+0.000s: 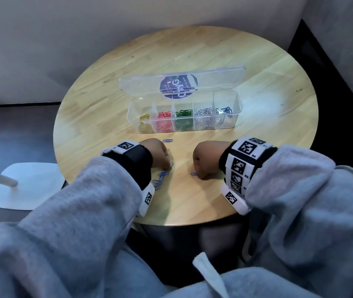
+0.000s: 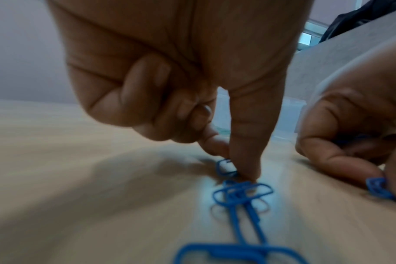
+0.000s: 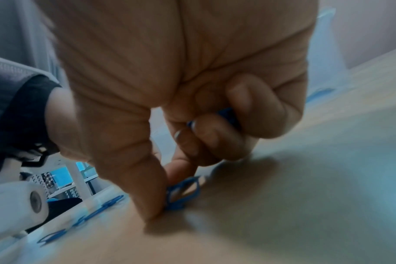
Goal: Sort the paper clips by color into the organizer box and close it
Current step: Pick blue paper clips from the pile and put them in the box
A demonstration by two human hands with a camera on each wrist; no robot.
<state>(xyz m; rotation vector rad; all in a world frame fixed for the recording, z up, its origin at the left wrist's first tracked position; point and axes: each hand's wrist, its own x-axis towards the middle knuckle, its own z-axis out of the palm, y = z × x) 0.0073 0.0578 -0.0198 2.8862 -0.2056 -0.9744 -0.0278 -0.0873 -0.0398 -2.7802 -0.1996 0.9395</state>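
The clear organizer box (image 1: 225, 123) stands open mid-table, its lid (image 1: 214, 78) tipped back; its compartments hold yellow, red, green, white and blue clips. My left hand (image 1: 168, 167) is down on the table, thumb and forefinger pinching a blue paper clip (image 2: 225, 168) beside a tangle of blue clips (image 2: 242, 193). My right hand (image 1: 199, 175) pinches another blue clip (image 3: 184, 192) against the wood, and its curled fingers hold more blue clips (image 3: 227, 114) in the palm. One loose blue clip (image 1: 168, 140) lies in front of the box.
The round wooden table (image 1: 268, 158) sits in a grey corner. A white lamp base (image 1: 25, 186) stands on the floor at the left. Several blue clips (image 1: 159, 179) lie by my left wrist, near the table's front edge.
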